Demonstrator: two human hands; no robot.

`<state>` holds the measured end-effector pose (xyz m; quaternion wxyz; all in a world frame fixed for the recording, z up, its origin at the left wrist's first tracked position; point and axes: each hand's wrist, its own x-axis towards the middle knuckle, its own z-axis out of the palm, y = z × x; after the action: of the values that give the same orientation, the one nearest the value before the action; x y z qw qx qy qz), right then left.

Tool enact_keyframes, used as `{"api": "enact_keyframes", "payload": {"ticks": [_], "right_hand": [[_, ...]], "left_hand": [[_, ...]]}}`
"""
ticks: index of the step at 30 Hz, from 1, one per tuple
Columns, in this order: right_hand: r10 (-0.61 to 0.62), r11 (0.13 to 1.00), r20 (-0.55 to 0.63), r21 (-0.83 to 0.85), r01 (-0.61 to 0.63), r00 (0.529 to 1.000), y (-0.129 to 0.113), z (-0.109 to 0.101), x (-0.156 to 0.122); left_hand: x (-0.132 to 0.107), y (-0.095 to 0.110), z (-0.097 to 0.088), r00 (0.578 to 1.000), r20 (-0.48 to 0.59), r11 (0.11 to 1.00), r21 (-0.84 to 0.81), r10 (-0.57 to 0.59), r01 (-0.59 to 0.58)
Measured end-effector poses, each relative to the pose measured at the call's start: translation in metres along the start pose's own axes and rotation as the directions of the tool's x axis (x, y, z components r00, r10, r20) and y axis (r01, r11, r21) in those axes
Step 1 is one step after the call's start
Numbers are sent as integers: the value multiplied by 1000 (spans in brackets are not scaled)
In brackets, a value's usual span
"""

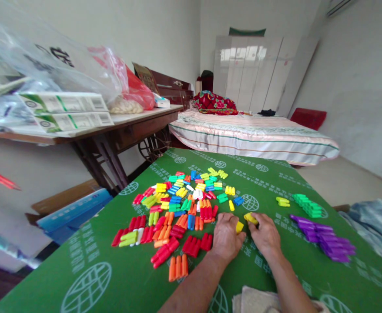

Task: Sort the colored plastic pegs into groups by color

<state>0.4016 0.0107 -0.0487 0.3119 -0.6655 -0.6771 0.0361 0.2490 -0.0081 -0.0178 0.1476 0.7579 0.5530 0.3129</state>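
While left hand (227, 237) grasps yellow piece (239, 227) at inner side, right hand (265, 234) pinches second piece (250, 218) opposite.

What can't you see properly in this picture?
In the head view:
Part of the left yellow piece: hidden by the left hand.
Part of the right yellow piece: hidden by the right hand.
Beige cloth: cut off by the bottom edge.
Blue checked cloth: cut off by the right edge.
Small print on the stacked boxes: too blurred.

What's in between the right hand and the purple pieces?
Just the green board with pale printing lies between the right hand and the purple pieces, in the head view.
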Motion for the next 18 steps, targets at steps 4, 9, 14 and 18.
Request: {"api": "enact_keyframes", "payload": {"ticks": [4, 9, 14, 18], "right_hand": [[-15, 1000, 0, -22, 15, 1000, 1, 1, 0], [-33, 997, -3, -64, 32, 999, -1, 2, 1], [-44, 993, -31, -109, 40, 999, 2, 3, 2], [-44, 991, -41, -131, 38, 998, 5, 3, 2]], "left_hand": [[0, -1, 2, 1000, -13, 1000, -12, -6, 6], [0, -5, 5, 999, -34, 998, -63, 13, -16], [-1, -9, 6, 997, -44, 990, -120, 70, -75], [-2, -12, 7, 994, -39, 985, -138, 104, -108]]}}
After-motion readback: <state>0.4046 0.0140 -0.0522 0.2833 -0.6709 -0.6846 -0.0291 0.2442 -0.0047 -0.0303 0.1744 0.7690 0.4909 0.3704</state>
